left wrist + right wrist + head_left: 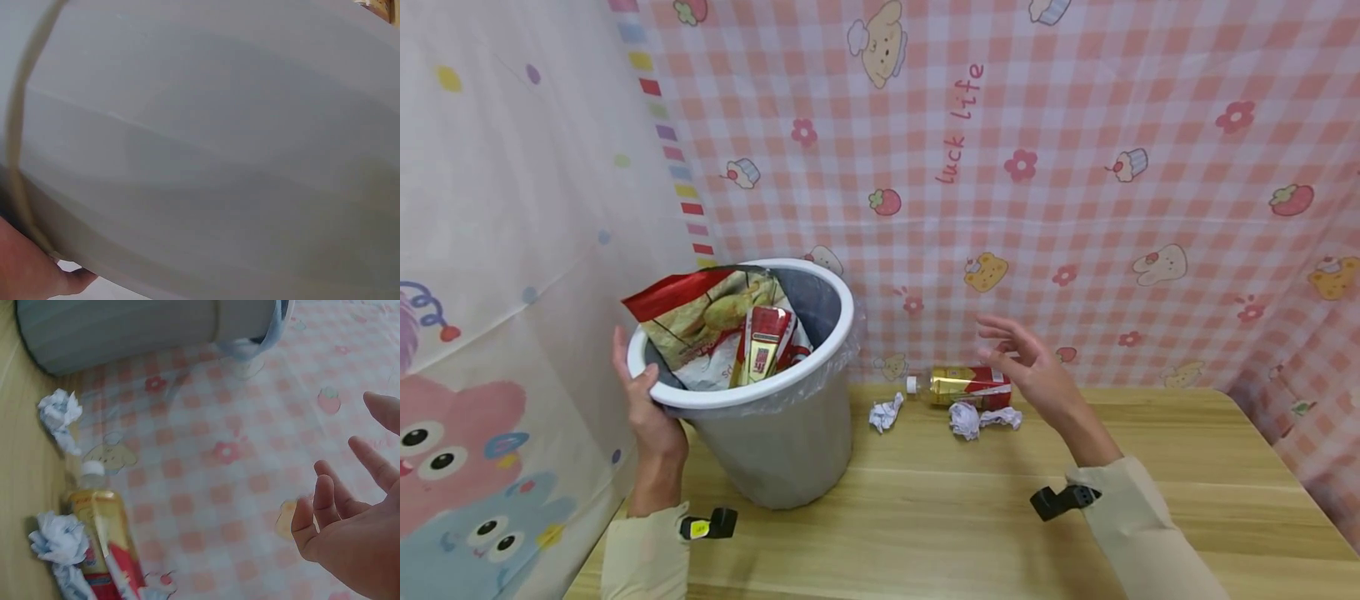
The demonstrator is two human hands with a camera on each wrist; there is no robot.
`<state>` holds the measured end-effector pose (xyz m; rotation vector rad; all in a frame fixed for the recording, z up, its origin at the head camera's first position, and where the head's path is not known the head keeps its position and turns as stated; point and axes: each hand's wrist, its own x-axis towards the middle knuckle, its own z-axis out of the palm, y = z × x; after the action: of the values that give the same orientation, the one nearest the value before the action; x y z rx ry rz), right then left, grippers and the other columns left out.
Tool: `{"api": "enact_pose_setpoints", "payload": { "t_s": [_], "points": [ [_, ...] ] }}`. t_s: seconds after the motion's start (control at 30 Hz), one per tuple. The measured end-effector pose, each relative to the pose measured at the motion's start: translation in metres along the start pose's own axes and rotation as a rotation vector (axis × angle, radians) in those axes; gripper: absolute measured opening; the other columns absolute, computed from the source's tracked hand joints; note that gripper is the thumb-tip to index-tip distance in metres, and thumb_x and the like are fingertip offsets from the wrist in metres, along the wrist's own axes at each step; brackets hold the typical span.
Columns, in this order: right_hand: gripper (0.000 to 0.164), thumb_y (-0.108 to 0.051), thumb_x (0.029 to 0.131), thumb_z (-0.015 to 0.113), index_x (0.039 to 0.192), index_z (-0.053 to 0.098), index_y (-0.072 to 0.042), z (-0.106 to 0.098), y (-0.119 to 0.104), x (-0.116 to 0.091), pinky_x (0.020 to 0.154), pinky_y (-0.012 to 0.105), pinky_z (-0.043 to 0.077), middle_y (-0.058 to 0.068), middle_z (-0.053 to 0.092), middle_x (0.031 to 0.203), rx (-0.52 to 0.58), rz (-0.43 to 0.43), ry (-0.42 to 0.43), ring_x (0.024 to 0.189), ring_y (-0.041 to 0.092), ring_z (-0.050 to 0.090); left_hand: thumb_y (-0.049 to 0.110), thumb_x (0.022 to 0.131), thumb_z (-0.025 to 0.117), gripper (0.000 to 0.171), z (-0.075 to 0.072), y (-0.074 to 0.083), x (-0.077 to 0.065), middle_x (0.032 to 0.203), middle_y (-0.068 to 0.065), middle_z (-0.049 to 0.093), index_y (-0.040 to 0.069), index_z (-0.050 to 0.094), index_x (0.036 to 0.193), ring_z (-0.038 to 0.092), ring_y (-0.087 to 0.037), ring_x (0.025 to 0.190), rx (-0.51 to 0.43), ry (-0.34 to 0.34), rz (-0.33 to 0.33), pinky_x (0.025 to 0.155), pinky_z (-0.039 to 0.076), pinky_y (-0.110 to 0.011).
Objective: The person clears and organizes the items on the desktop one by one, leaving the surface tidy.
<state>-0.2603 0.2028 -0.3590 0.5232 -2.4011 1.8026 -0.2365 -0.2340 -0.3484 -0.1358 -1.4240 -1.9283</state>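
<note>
A grey trash bin [797, 454] with a white rim and a clear liner stands on the left of the table. My left hand [655, 425] grips its rim at the near left, thumb over the edge. Inside the bin are a red and yellow snack bag [696, 317] and a red and gold carton [767, 337]. My right hand [1037, 375], holding nothing, is raised with its fingers loosely bent. Near it, a bottle [958, 385] with a gold and red label and white cap lies on its side. Crumpled paper [59, 540] lies against the bottle.
Another crumpled paper [886, 412] lies between the bin and the bottle. The wooden table [940, 533] meets a pink checked cloth [1075, 217] at the back. A white patterned cloth [527, 275] hangs on the left, beside the bin.
</note>
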Motion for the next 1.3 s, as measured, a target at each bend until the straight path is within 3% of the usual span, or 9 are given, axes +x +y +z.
{"api": "enact_pose_setpoints", "payload": {
  "t_s": [0.3, 0.5, 0.6, 0.73, 0.83, 1.07, 1.3],
  "points": [
    [0.046, -0.035, 0.1, 0.057, 0.142, 0.052, -0.016, -0.012, 0.04, -0.015, 0.095, 0.035, 0.042, 0.0, 0.052, 0.137, -0.011, 0.084, 0.086, 0.116, 0.018, 0.048, 0.021, 0.091, 0.037, 0.071, -0.001, 0.001, 0.001, 0.164, -0.003, 0.014, 0.017, 0.015, 0.158, 0.014, -0.016, 0.147, -0.014, 0.004, 0.001, 0.119, 0.006, -0.031],
    [0.051, -0.036, 0.101, 0.054, 0.144, 0.048, -0.008, -0.017, 0.069, -0.025, 0.09, 0.027, 0.042, 0.009, 0.051, 0.14, 0.015, 0.155, 0.109, 0.112, 0.008, 0.049, 0.021, 0.091, 0.037, 0.071, 0.001, 0.0, 0.002, 0.164, -0.003, 0.014, 0.017, 0.016, 0.158, 0.014, -0.017, 0.148, -0.019, 0.014, 0.002, 0.119, 0.006, -0.031],
    [0.053, -0.038, 0.102, 0.053, 0.145, 0.046, -0.008, -0.018, 0.084, -0.028, 0.096, 0.033, 0.041, 0.016, 0.048, 0.145, 0.014, 0.215, 0.119, 0.118, 0.012, 0.05, 0.021, 0.09, 0.037, 0.071, 0.001, 0.0, 0.002, 0.164, -0.003, 0.014, 0.017, 0.017, 0.158, 0.014, -0.017, 0.147, -0.03, 0.018, 0.005, 0.119, 0.007, -0.031],
    [0.054, -0.034, 0.103, 0.051, 0.147, 0.043, -0.006, -0.018, 0.102, -0.03, 0.105, 0.048, 0.036, 0.019, 0.043, 0.148, 0.033, 0.297, 0.137, 0.127, 0.026, 0.046, 0.021, 0.09, 0.037, 0.071, 0.0, -0.001, 0.002, 0.164, -0.003, 0.015, 0.017, 0.017, 0.158, 0.015, -0.017, 0.147, -0.036, 0.021, 0.006, 0.119, 0.007, -0.031],
    [0.052, -0.03, 0.103, 0.05, 0.148, 0.041, -0.006, -0.017, 0.114, -0.031, 0.109, 0.052, 0.033, 0.02, 0.041, 0.15, 0.041, 0.33, 0.145, 0.132, 0.033, 0.041, 0.021, 0.09, 0.037, 0.071, 0.0, -0.001, 0.001, 0.164, -0.003, 0.014, 0.017, 0.017, 0.158, 0.015, -0.017, 0.147, -0.03, 0.02, 0.001, 0.119, 0.006, -0.032],
    [0.055, -0.03, 0.102, 0.054, 0.15, 0.041, -0.007, -0.015, 0.136, -0.033, 0.104, 0.044, 0.036, 0.022, 0.038, 0.152, -0.002, 0.347, 0.176, 0.134, 0.032, 0.039, 0.022, 0.091, 0.037, 0.071, 0.0, -0.001, 0.001, 0.164, -0.002, 0.014, 0.019, 0.016, 0.158, 0.013, -0.017, 0.148, 0.004, 0.0, -0.015, 0.119, 0.004, -0.033],
    [0.055, -0.026, 0.101, 0.055, 0.151, 0.038, -0.009, -0.008, 0.158, -0.033, 0.108, 0.045, 0.029, 0.019, 0.035, 0.153, 0.151, 0.396, 0.195, 0.133, 0.03, 0.036, 0.024, 0.091, 0.037, 0.07, -0.001, 0.001, 0.0, 0.164, -0.001, 0.014, 0.02, 0.017, 0.158, 0.013, -0.018, 0.149, 0.026, 0.004, -0.022, 0.119, 0.003, -0.035]
  ]
}}
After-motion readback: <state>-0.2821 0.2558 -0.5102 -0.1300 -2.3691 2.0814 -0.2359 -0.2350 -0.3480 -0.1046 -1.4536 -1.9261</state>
